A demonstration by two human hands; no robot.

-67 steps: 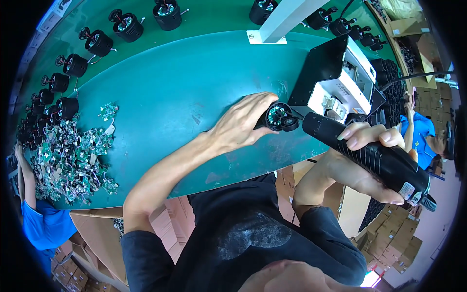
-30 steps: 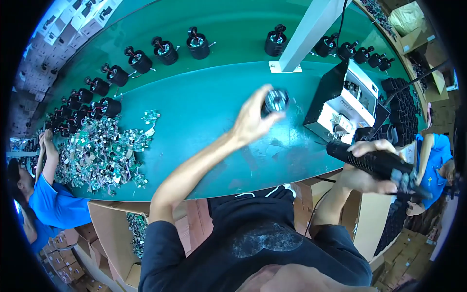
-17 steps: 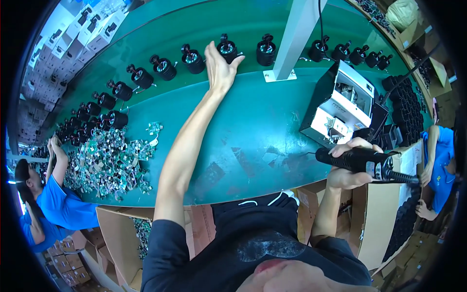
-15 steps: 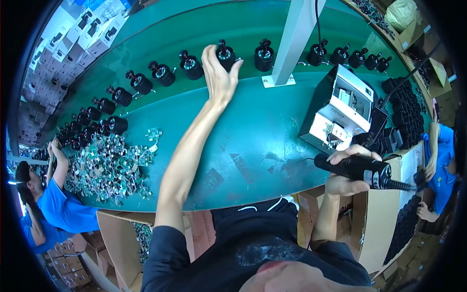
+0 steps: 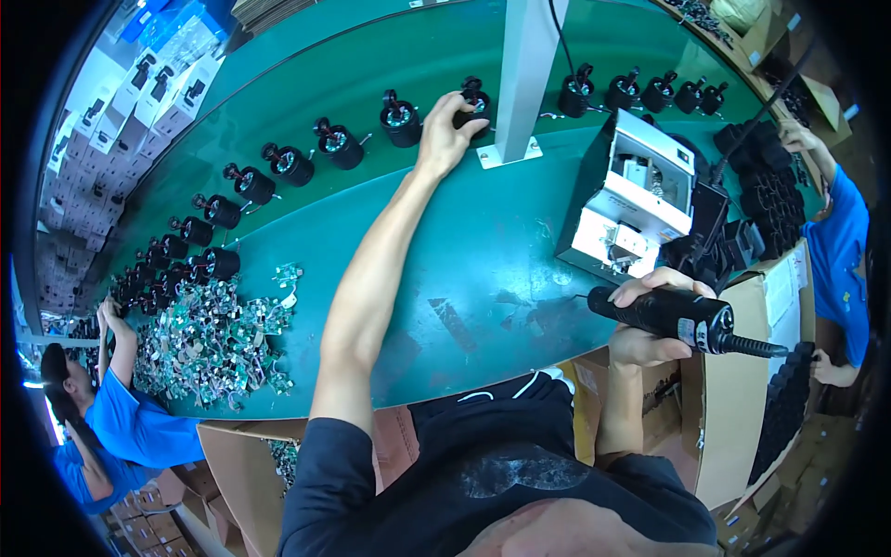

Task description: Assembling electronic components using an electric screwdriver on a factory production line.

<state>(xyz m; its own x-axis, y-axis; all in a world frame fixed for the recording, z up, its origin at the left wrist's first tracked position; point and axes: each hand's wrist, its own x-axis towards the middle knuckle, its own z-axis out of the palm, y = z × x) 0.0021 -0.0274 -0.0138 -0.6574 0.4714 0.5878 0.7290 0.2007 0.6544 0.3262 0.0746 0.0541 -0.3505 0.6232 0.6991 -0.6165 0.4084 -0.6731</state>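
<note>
My left hand reaches far over the green bench, its thumb and fingers round a black cylindrical housing just left of the grey post. A ring-like black part stands up from that housing, and circuitry shows in its top. In my right hand is a black electric screwdriver, its thin bit pointing left above the bench's near edge and its cord trailing right. More such housings stand in a curved row, with one housing beside my left hand and another beyond the post.
A grey post rises from the bench. A white and black box-shaped machine stands to the right, before stacked black parts. Loose circuit boards lie heaped at left. Cardboard boxes flank me. Co-workers in blue are at both sides.
My left hand has moved right, from one housing to its neighbour nearest the post. My right hand still holds the screwdriver. The whole view has shifted slightly.
</note>
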